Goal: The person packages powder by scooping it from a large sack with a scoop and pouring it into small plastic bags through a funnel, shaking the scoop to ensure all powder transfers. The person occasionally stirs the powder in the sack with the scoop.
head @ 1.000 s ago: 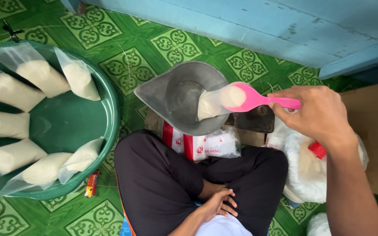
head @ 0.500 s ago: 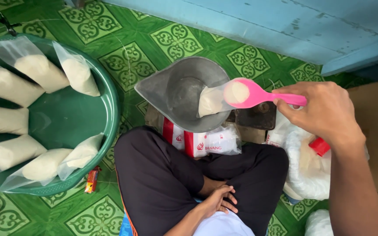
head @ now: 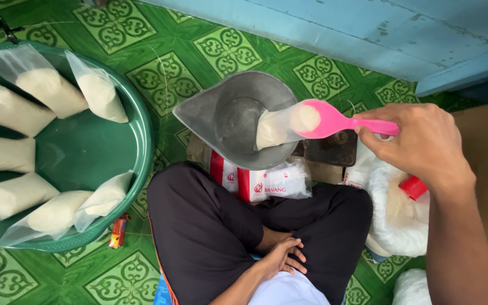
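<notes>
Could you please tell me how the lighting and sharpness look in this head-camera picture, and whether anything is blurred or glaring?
Head view: soft, even daylight with no hard shadows; the metal scoop pan shows only a dull sheen, no harsh glare; the pink spoon in the right hand, the green basin and the left hand are sharp, without motion blur; the white sack looks slightly washed out.

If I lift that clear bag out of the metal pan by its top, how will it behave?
The clear bag would probably flop: it is thin plastic slumped against the metal pan. Its open mouth surrounds the pink spoon held by the right hand, so powder may spill. The white fill sits low and will likely sag.
</notes>
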